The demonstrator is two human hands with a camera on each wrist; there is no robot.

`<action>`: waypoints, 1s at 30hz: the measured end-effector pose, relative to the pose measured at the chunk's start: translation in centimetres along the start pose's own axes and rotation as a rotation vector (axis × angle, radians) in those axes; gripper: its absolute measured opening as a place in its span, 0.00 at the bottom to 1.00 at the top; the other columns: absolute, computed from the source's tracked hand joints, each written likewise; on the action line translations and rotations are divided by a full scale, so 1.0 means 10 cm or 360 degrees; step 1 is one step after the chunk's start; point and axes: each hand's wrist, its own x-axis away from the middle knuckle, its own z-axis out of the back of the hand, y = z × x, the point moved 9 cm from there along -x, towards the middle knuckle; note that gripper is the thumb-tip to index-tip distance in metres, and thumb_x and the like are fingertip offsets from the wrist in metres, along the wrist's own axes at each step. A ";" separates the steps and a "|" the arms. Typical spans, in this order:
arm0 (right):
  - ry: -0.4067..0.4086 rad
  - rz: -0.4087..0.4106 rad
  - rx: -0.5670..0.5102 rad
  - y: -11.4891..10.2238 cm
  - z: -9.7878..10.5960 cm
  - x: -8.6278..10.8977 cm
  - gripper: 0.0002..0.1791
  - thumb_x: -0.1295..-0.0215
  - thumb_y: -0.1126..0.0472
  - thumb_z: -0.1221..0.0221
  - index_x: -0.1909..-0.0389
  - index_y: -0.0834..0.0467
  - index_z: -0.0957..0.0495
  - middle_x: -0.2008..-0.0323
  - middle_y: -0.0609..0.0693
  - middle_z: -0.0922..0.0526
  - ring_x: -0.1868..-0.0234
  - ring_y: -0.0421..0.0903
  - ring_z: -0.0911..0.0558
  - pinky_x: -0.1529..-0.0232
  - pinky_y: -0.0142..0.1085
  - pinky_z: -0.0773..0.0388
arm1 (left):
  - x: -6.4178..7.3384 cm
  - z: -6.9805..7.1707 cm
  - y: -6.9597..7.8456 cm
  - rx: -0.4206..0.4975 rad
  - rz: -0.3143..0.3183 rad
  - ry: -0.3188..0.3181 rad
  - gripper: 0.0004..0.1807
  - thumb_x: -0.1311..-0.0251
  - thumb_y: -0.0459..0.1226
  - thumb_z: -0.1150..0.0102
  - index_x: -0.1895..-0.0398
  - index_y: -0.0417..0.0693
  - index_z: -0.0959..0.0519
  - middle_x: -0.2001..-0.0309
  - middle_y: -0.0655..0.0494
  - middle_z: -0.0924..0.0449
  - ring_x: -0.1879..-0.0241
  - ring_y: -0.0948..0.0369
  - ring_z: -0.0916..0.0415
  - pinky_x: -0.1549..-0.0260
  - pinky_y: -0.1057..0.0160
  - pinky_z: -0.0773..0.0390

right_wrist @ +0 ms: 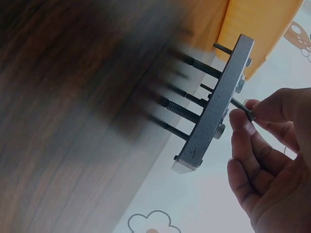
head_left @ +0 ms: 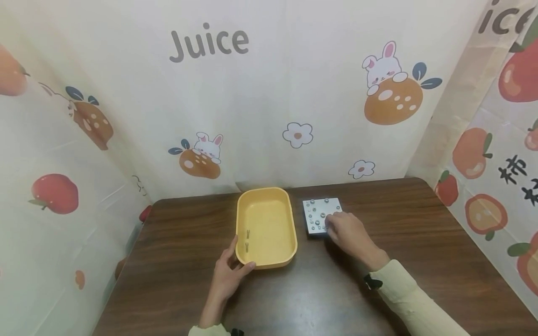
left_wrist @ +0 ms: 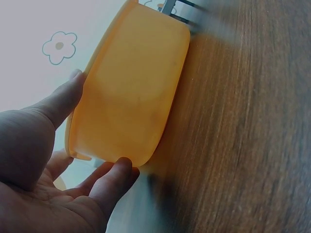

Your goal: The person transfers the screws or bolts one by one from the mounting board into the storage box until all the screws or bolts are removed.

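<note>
My left hand (head_left: 227, 275) grips the near-left corner of a yellow plastic tray (head_left: 273, 214), thumb on the near side and fingers round the left side. Two small bolts (head_left: 247, 247) lie inside the tray, by its left wall. To the right of the tray sits a square metal plate (head_left: 330, 208) carrying several bolts. At its near-right part, my right hand (head_left: 350, 235) pinches a thin bolt (right_wrist: 239, 106) by the head between thumb and fingertips. In the right wrist view this bolt's shank meets the plate's upper face, while threaded shanks (right_wrist: 182, 111) stick out below the plate.
The brown wooden table (head_left: 189, 233) has its back edge against a printed curtain (head_left: 260, 93), which also hangs along both sides. A narrow strip of table separates the tray from the plate. Bare wood lies left of the tray and right of the plate.
</note>
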 end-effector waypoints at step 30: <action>-0.0025 -0.0084 -0.0135 -0.01 0.10 -0.02 0.05 0.37 0.69 0.30 0.62 0.59 0.12 0.66 0.50 0.13 0.66 0.45 0.17 0.60 0.44 0.12 | -0.01 0.01 -0.02 -0.0025 0.0044 0.0013 0.54 0.43 0.36 0.20 0.16 0.48 0.42 0.30 0.36 0.33 0.27 0.36 0.33 0.33 0.47 0.23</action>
